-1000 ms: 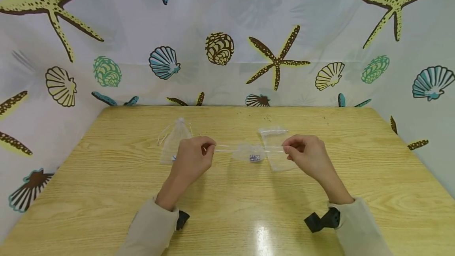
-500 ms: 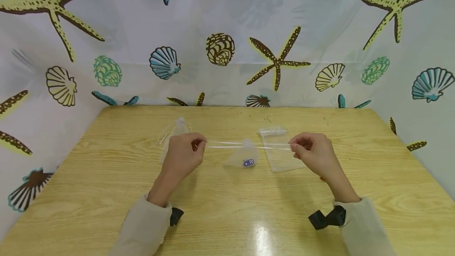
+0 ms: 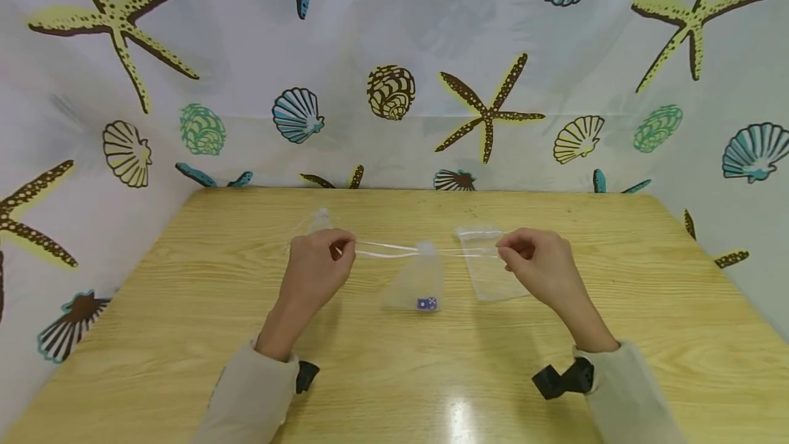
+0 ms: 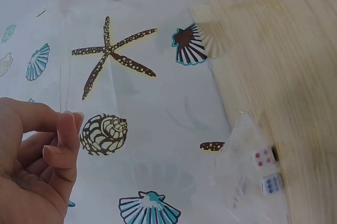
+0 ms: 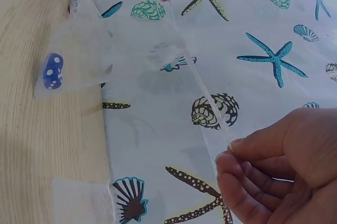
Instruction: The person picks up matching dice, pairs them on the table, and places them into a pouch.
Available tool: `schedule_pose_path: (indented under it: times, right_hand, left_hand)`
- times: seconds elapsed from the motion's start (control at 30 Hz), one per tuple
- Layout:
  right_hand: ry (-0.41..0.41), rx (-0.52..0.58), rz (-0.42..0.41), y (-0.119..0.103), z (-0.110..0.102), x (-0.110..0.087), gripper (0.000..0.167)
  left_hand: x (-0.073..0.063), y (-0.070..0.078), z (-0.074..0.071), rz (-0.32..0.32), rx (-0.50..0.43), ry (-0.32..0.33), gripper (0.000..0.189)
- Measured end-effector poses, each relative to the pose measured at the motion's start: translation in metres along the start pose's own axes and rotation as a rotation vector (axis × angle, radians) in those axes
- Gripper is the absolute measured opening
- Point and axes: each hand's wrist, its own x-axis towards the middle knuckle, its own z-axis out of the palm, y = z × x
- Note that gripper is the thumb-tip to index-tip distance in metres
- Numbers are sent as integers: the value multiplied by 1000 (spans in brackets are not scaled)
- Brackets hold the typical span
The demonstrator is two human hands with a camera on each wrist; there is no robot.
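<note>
A sheer white drawstring bag [image 3: 414, 279] hangs or stands between my hands, its neck gathered tight. Blue dice [image 3: 427, 303] with white pips show at its bottom corner. My left hand [image 3: 316, 271] pinches the drawstring loop [image 3: 385, 255] on the left, thumb against forefinger. On the other side, my right hand [image 3: 542, 264] pinches the opposite end of the drawstring [image 5: 208, 95]. The cords stretch nearly level between the two hands. In the right wrist view, the dice [image 5: 53, 70] show clearly through the mesh.
Behind my left hand is another gathered sheer bag [image 3: 320, 220]; white dice [image 4: 264, 156] with red and blue pips show in it in the left wrist view. A flat sheer bag [image 3: 498, 276] lies at the right on the wooden table [image 3: 616, 279]. Shell-patterned cloth [image 3: 345, 40] hangs around.
My hands have moved apart, drawing the cords out and the bag's neck tight. The bag with the blue dice has come down and now hangs straighter. The head view has shifted slightly.
</note>
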Motion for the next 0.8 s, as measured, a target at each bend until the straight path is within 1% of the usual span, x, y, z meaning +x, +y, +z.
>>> schedule_pose_path:
  times: [0.1, 0.27, 0.4, 0.53, 0.63, 0.73, 0.8]
  right_hand:
    - [-11, 6, -17, -8, 4, 6, 11]
    - [-25, 3, -26, -15, 13, 17, 12]
    - [-30, -13, -28, -16, 22, 28, 13]
    - [-15, -28, -40, -10, 27, 42, 14]
    - [-10, -36, -42, -5, 32, 53, 14]
    - [-21, -40, -26, -2, 38, 63, 15]
    - [-31, -38, -14, 0, 44, 66, 15]
  left_hand:
    - [1, -4, -5, 2, 8, 6, 16]
    - [9, -12, -8, 4, 30, -36, 17]
    - [16, -20, -10, -15, 38, -41, 16]
    - [27, -27, -4, -38, 65, -49, 16]
    - [35, -31, 1, -56, 83, -67, 16]
    - [39, -36, 7, -95, 78, -115, 18]
    - [40, -37, 10, -123, 78, -155, 18]
